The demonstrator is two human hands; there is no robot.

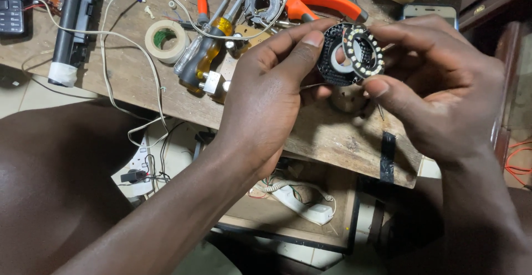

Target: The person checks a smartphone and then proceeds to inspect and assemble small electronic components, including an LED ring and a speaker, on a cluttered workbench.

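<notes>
Two bare hands hold a small assembly above the far edge of a worn wooden workbench (pixel 332 136). The left hand (pixel 266 97) closes thumb and forefinger on a round black perforated disc with a pale centre hole (pixel 332 59). The right hand (pixel 438 86) pinches a black ring-shaped circuit board studded with small white LEDs (pixel 363 50) between thumb and fingers. The ring sits tilted against the face of the disc, overlapping it; whether it is seated or only laid against it cannot be told.

Judged from this position, the two parts are brought together but not yet aligned flat, and no fastening or wiring to them is visible. A thin wire appears to hang below the right thumb; its connection is unclear.

On the bench beyond the hands lie a yellow-handled screwdriver (pixel 213 45), orange-handled pliers (pixel 321 0), a roll of pale tape (pixel 166 39) and a white cable (pixel 111 59). A white power strip (pixel 302 205) rests below the bench.
</notes>
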